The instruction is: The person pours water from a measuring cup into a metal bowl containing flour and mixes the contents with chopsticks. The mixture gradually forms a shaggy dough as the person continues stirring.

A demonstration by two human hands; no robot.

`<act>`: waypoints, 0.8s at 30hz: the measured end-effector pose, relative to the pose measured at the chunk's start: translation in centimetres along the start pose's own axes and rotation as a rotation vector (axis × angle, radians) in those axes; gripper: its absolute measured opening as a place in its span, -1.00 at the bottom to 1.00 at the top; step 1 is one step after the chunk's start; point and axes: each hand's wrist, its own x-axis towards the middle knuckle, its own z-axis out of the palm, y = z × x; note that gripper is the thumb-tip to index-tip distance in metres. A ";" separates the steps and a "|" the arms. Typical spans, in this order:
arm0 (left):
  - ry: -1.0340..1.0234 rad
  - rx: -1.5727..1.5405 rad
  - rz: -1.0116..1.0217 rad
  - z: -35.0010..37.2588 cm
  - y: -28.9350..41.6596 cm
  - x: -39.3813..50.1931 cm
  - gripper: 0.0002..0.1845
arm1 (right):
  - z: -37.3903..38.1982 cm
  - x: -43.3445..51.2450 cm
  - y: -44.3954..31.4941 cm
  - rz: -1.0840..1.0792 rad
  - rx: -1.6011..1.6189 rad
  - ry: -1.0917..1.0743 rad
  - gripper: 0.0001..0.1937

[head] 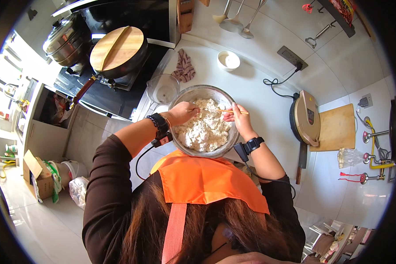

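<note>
A steel mixing bowl [231, 142] stands at the counter's front edge, against the orange apron. Inside it lies a shaggy, lumpy mass of floury dough [208, 128]. My right hand [240, 119] grips wooden chopsticks [223, 111] by one end at the bowl's right rim. They lie nearly level across the bowl, above the dough. At their other end, over the left part of the bowl, the fingers of my left hand [185, 113] are closed around the tips. Those tips are mostly hidden by the fingers and bits of dough.
A clear measuring jug [163, 89] is left of the bowl, near a striped cloth [184, 67]. Behind is a white bowl of flour [228, 60]. A lidded wok [117, 49] sits on the stove. At right are an electric griddle [307, 118], a cleaver [302, 160] and a cutting board [338, 128].
</note>
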 end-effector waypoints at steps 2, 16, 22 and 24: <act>-0.021 -0.051 0.138 0.0 0.1 0.0 -0.68 | 0.0 0.0 0.2 0.072 0.008 0.037 -0.50; -0.203 0.270 0.122 -1.0 1.7 -0.5 -0.73 | 1.0 -0.7 -0.8 0.081 0.170 0.173 -0.74; -0.180 0.161 0.207 -0.9 0.9 0.0 -0.66 | 2.3 -2.1 -2.2 0.078 0.123 0.084 -0.72; -0.125 0.052 -0.065 -0.7 0.3 0.6 -0.66 | 3.0 -2.7 -2.4 -0.066 -0.167 0.078 -0.73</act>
